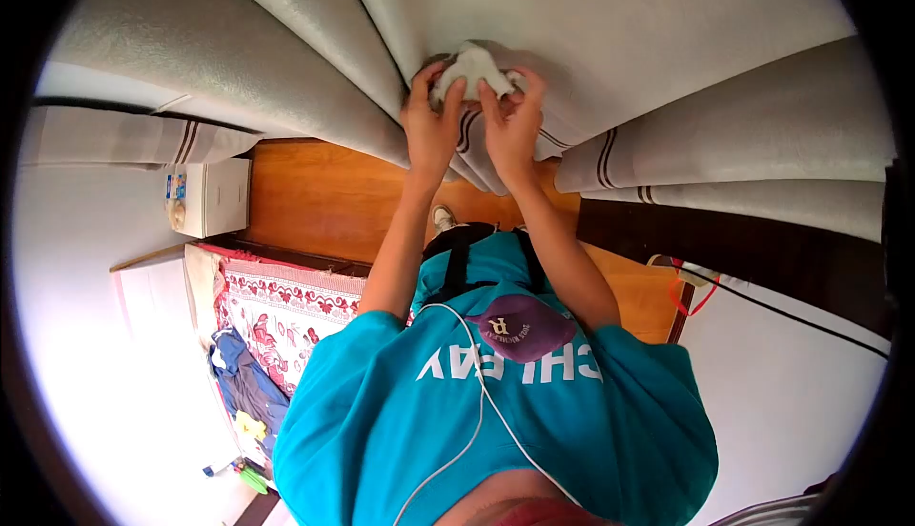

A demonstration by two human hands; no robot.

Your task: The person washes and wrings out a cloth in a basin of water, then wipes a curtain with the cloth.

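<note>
Both hands hold a crumpled white cloth [474,70] up against a light grey curtain [591,30]. My left hand [434,111] grips the cloth's left side, with its thumb on the near face and fingers curled behind. On the opposite side, my right hand [515,116] pinches it in the same way, thumb close to the other thumb. Some fingertips are hidden behind the cloth. Dark stripes run across the curtain just below the hands.
More curtain folds [724,116] hang on both sides. Orange wooden floor [315,188] lies below. A small white cabinet [214,197] stands left, near a bed with a red-patterned cover [286,312]. A dark ledge [724,240] and black cable run on the right. A white cord hangs over my chest.
</note>
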